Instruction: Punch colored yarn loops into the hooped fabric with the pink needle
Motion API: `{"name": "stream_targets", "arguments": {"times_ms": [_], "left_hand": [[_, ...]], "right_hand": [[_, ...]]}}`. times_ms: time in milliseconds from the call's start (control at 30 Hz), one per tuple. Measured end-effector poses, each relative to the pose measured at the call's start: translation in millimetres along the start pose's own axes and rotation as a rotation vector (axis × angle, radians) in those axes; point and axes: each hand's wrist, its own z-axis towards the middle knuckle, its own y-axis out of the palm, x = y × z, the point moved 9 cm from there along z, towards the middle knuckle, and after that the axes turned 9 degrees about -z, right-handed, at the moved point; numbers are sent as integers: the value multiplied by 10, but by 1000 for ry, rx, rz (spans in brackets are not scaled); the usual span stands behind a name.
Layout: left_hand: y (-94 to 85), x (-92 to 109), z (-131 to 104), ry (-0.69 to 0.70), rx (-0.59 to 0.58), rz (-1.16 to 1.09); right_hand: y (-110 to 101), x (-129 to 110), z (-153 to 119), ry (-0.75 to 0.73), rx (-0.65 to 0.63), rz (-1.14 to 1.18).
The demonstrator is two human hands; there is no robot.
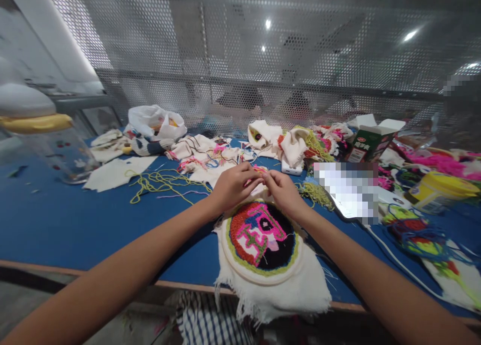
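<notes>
A round embroidery hoop lies on the blue table close to the front edge. Stretched in it is cream cloth with a tufted yarn design in black, rust, pink and green, its frayed border hanging over the edge. Just beyond the hoop's far rim, my left hand and my right hand meet fingertip to fingertip. Both have their fingers pinched together. Bits of pink and orange show at the fingertips, too small for me to tell what is held.
Loose green yarn and cloth scraps lie left of my hands. A clear bottle stands far left. To the right are a phone, its white cable, a yellow tub, a green box and yarn heaps. Perforated metal panels rise behind.
</notes>
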Motion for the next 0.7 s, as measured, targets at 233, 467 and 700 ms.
{"name": "stream_targets", "arguments": {"times_ms": [233, 467, 700], "left_hand": [[29, 70, 0, 5, -26, 11], [-54, 137, 17, 36, 40, -46], [-299, 272, 68, 42, 201, -95]], "right_hand": [[-35, -8, -8, 4, 22, -19], [87, 36, -9, 31, -78, 134], [349, -146, -104, -38, -292, 179]]}}
